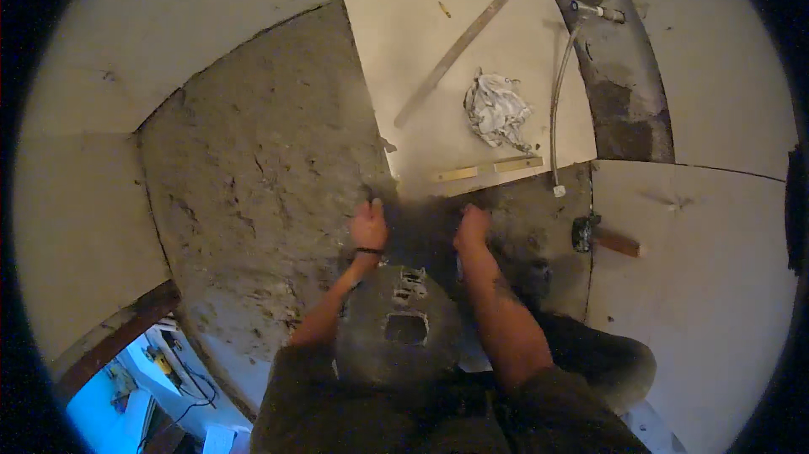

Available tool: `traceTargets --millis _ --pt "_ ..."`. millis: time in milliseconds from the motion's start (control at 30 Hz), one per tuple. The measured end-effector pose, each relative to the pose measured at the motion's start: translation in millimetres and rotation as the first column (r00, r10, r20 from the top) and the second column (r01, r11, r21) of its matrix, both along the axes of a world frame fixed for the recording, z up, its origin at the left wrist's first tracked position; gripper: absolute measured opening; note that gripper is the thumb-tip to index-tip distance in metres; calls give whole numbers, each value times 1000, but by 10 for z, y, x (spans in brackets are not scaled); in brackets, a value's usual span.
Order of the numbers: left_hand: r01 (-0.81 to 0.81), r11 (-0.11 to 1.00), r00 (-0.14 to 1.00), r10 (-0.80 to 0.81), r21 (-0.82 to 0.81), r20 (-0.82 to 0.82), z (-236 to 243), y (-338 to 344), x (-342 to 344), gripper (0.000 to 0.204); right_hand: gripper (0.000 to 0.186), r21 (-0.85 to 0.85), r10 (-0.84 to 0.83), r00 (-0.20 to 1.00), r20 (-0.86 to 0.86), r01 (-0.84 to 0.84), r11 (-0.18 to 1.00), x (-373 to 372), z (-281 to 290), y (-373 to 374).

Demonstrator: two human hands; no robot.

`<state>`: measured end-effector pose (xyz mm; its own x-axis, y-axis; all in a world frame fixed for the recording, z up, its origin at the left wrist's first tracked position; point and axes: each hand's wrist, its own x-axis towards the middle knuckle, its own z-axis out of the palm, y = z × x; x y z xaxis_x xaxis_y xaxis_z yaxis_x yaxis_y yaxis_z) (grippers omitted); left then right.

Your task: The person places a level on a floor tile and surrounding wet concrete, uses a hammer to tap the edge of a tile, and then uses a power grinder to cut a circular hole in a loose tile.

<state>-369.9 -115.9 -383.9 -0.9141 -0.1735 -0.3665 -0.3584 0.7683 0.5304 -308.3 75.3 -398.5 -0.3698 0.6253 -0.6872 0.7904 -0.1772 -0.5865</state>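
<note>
My left hand (368, 222), with a dark band at the wrist, is curled at the shadowed, rough mortar bed (244, 184), below the corner of a cream tile (388, 41). My right hand (472, 222) is closed in a similar way, farther right along that shadow. What either grips is too dark and blurred to make out. A dusty grey rounded object (362, 344) with cut openings lies between my forearms, close to my body.
The cream tile bears a long strip (459, 53), crumpled material (497, 112) and short yellow strips (455, 174). A hose (556, 100) lies along its right edge, near a wooden-handled tool (615, 241). An opening with blue-lit items (160, 357) is at lower left.
</note>
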Motion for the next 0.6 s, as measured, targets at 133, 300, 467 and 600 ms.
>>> traceTargets --millis 133,300,467,600 --pt "85 995 996 -85 58 4 -468 184 -205 35 7 86 38 999 30 -41 995 19 -1311 52" --pt "320 945 902 -282 69 -328 -966 5 -343 28 7 -161 -209 958 -195 179 971 -101 -1064 -50" --pt "-344 667 911 65 661 408 -1005 53 -510 20 8 -621 -700 709 -84 512 593 -157 -555 207" --pt "-725 211 688 202 655 697 -415 409 -601 29 7 -443 -358 822 -443 147 884 30 -804 449"
